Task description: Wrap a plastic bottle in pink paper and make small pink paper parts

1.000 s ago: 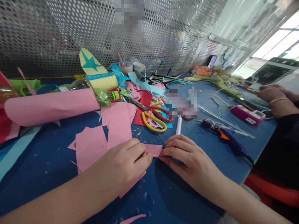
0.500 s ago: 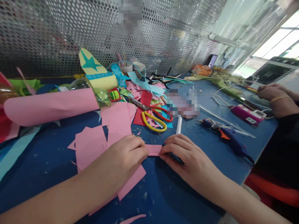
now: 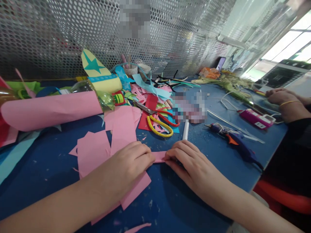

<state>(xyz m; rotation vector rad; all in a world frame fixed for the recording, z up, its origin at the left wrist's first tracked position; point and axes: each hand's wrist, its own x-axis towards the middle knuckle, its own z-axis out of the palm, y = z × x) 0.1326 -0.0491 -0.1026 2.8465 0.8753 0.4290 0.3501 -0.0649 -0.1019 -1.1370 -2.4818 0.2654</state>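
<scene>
A narrow strip of pink paper (image 3: 159,156) stretches between my two hands, just above or on the blue table. My left hand (image 3: 136,158) pinches its left end, and my right hand (image 3: 186,158) pinches the right end. Under and beside my left hand lie larger cut pieces of pink paper (image 3: 93,150). Beyond my hands rest scissors (image 3: 160,124) with one yellow and one red handle, blades apart. A white stick-like tube or marker (image 3: 186,130) lies just past my right hand, its near end hidden by the fingers.
On the left, a plastic bottle (image 3: 107,101) lies beside a pink paper roll (image 3: 52,110). A dark blue glue gun (image 3: 239,145) and a purple power strip (image 3: 256,118) with white cables are at right. Another person's hands (image 3: 283,98) are at the far right edge.
My hands keep their pinch on the pink strip, and the visible stretch between them is slightly shorter, my right hand having shifted a little left. The view has moved slightly.
</scene>
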